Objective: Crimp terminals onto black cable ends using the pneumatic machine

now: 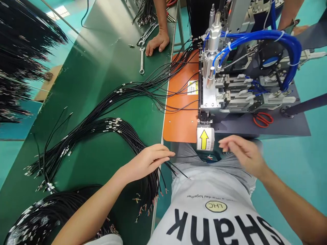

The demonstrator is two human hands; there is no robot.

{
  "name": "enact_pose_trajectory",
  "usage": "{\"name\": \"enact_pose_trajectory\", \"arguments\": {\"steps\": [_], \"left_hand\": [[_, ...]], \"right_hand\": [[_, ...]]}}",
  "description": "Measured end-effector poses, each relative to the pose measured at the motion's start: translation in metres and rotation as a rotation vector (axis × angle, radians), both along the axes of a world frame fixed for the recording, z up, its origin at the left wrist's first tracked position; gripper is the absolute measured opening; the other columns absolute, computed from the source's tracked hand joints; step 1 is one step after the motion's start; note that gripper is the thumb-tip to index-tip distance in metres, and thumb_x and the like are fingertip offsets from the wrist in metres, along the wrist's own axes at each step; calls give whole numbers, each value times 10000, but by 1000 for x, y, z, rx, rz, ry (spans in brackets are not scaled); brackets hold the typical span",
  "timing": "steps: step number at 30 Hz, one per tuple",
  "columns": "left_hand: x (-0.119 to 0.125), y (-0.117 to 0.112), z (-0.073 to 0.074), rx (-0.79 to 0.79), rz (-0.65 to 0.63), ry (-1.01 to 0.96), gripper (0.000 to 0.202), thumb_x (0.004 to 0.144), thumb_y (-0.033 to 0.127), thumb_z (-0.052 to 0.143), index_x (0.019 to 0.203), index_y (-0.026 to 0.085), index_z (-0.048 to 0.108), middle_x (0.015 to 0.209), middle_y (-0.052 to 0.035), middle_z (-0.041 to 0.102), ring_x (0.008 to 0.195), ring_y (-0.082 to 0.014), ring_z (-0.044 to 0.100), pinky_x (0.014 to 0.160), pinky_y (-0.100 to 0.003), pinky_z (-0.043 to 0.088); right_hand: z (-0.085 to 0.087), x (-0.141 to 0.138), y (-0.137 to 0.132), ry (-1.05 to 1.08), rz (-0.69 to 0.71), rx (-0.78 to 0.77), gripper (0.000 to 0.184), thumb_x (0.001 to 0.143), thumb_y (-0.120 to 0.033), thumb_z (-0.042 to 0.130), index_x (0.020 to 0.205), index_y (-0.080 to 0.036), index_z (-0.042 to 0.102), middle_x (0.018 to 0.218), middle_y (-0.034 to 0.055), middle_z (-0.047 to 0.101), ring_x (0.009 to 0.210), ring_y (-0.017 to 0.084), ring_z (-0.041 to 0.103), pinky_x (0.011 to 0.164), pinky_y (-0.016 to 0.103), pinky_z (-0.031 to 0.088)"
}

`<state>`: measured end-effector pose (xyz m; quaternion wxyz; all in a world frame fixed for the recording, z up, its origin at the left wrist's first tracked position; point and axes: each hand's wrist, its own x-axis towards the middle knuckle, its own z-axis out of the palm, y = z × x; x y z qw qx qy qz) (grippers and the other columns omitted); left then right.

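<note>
My left hand (146, 161) rests at the near edge of the green bench (102, 68), fingers pressed together on a thin black wire (185, 157) that runs right toward the machine. Under that hand lies a bundle of black wires (114, 131) with metal terminals and stripped ends hanging over the edge. My right hand (242, 153) hovers above my lap just below the yellow arrow label (204, 139). Its fingers are loosely curled and smeared by motion. The crimping machine (217, 85) with blue air hoses stands behind it on an orange plate (180, 115).
Another person's hand (157, 42) leans on the far bench beside a wrench (141, 61). More black wires (158, 85) fan from the bench into the machine. Red scissors (263, 119) lie on the grey machine base. Further wire bundles sit at far left (22, 51) and bottom left (41, 217).
</note>
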<state>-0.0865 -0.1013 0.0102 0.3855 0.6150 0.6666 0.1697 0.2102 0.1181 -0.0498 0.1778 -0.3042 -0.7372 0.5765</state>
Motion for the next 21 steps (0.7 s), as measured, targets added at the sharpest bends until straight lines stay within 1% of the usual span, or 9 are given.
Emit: {"name": "enact_pose_trajectory", "arguments": {"steps": [2,4,7,10,14,16,18,20,21], "left_hand": [[-1,0,2,45,51,-26,332,1009,300,432,1275,290,632,1112,-55,664,1018,-169,609,899,-298,497],[-4,1,2,76,67,-32,322,1004,276,444,1266,281,633,1076,-58,667,979,-166,610,861,-291,500],[-9,6,0,100,42,-11,309,1000,231,450,1250,272,626,1070,-54,661,977,-155,603,859,-281,486],[-1,19,-4,134,-10,109,291,991,220,460,1231,260,620,1065,-51,669,983,-166,602,893,-316,470],[46,54,-8,127,8,310,307,977,273,467,1263,199,552,1044,-86,676,945,-222,617,852,-384,469],[74,76,-12,165,34,202,336,979,305,459,1291,186,494,1058,-95,671,925,-215,628,800,-349,483],[92,96,-17,150,65,13,273,995,314,424,1231,197,499,924,-45,670,772,-164,619,679,-277,468],[96,111,-23,163,115,-105,219,1008,302,397,1150,205,533,837,-10,649,679,-127,578,633,-242,440],[94,116,-26,185,136,-121,206,1008,295,399,1112,205,553,839,-9,647,686,-122,573,649,-240,439]], "right_hand": [[6,-10,-4,13,131,-17,339,999,-423,443,1166,-272,697,1018,74,701,922,221,648,833,366,509],[8,-17,-4,28,190,-116,390,1013,-436,397,1232,-263,669,1058,79,707,939,221,652,812,363,517],[8,-20,0,17,177,-295,368,988,-452,464,1207,-246,675,1041,72,724,890,201,670,766,339,532],[8,-23,3,-1,94,-348,272,898,-423,635,1070,-229,716,971,53,736,822,185,683,766,330,552],[11,-31,0,0,-11,-147,147,857,-325,694,967,-235,730,881,19,742,776,166,678,743,305,551],[15,-36,-2,30,-28,-22,113,854,-273,694,959,-245,728,868,5,743,773,158,676,731,291,546],[17,-38,-2,61,-37,62,99,860,-240,685,950,-252,725,865,-4,742,769,150,674,721,281,544],[19,-39,1,68,-73,110,80,868,-236,677,929,-254,725,854,-8,741,758,146,671,715,279,542],[19,-40,5,70,-111,125,66,866,-242,682,913,-253,727,847,-7,740,755,147,670,719,282,542]]}}
